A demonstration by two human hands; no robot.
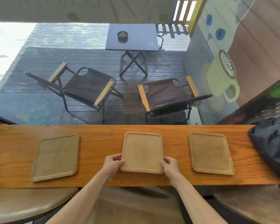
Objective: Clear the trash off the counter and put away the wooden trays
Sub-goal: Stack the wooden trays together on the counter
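Three flat wooden trays lie in a row on the orange wooden counter (97, 178). The middle tray (142, 151) is gripped at its near corners by both hands. My left hand (113, 164) holds the near left corner, with fingers curled over the rim. My right hand (170, 165) holds the near right corner the same way. The left tray (56, 156) and the right tray (210, 152) lie untouched, each about a hand's width from the middle one. All three trays look bare.
A black plastic bag (272, 143) sits on the counter's right end. Brown stool seats (28, 204) stand below the near edge. Beyond a window are two folding chairs (87, 89) and a small dark table (132, 37) with an ashtray.
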